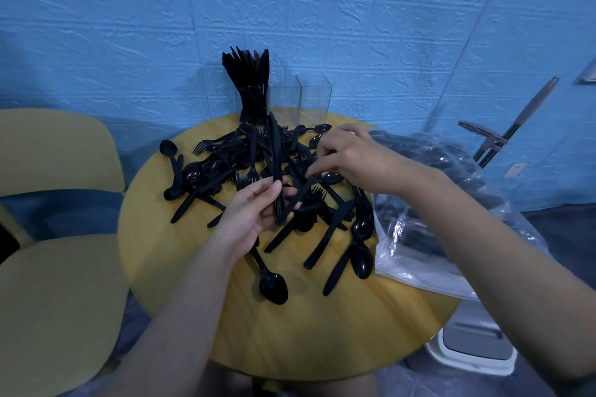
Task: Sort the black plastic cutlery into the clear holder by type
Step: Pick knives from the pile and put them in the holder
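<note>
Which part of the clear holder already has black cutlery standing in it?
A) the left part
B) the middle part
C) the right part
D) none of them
A: a bunch of black cutlery stands upright in the left part of the clear holder, while the middle and right parts look see-through with nothing in them.
</note>
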`<action>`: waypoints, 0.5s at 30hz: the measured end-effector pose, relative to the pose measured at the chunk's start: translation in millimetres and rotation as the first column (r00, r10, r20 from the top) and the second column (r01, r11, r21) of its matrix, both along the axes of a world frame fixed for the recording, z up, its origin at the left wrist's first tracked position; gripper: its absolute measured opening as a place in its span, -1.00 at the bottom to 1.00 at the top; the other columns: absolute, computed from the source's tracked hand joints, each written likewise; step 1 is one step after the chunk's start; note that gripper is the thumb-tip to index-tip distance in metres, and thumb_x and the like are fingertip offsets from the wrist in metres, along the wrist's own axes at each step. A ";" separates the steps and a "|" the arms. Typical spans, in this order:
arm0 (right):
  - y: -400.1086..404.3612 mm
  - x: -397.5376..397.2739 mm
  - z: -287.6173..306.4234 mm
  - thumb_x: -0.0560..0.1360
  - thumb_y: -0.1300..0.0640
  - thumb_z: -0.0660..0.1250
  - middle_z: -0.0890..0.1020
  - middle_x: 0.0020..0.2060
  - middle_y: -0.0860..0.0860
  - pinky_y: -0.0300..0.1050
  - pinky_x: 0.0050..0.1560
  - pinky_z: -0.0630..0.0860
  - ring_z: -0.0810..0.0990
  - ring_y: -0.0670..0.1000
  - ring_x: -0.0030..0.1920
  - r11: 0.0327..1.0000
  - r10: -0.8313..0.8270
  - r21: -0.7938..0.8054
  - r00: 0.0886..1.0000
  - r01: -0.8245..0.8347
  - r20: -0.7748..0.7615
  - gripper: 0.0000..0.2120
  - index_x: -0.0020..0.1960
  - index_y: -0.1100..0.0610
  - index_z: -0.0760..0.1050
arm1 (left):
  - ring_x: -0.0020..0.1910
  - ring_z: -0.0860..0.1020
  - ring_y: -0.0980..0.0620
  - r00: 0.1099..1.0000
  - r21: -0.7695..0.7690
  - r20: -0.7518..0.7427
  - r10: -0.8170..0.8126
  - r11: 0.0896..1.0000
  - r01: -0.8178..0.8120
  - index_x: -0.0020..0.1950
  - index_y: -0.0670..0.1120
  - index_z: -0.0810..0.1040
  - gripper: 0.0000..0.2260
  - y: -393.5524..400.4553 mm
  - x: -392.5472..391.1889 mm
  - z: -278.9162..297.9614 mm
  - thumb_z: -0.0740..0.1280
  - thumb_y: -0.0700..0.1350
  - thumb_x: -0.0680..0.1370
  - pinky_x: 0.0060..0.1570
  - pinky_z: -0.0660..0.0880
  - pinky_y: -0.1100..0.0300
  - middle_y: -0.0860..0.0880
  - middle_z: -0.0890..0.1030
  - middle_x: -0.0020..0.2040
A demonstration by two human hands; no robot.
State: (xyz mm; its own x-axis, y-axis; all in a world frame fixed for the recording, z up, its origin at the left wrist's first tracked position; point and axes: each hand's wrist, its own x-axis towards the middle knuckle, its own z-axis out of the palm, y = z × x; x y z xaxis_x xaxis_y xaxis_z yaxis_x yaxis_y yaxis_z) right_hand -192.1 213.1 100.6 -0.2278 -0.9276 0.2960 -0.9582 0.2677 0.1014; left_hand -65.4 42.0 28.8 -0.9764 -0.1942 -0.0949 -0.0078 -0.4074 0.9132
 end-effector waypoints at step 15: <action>-34.2 3.6 18.9 0.48 0.13 0.39 0.60 0.00 -0.04 0.00 0.27 0.29 0.43 -0.01 0.15 0.994 -0.052 0.101 0.988 0.038 0.142 -0.83 0.06 0.11 0.56 | -0.25 0.64 0.08 0.979 -0.136 0.012 -0.202 0.970 0.202 0.12 -0.12 0.55 -0.80 2.3 5.6 0.3 0.25 -0.26 0.54 -0.25 0.59 0.24 -0.02 0.69 -0.16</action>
State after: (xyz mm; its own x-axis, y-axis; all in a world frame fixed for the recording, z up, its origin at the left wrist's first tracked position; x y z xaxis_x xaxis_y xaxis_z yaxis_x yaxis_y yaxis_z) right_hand -188.5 179.0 119.5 -0.3040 -0.9381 0.1657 -0.9517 0.3068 -0.0090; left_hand -59.8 44.2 29.1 -0.9968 -0.0035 -0.0798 -0.0759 -0.2697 0.9600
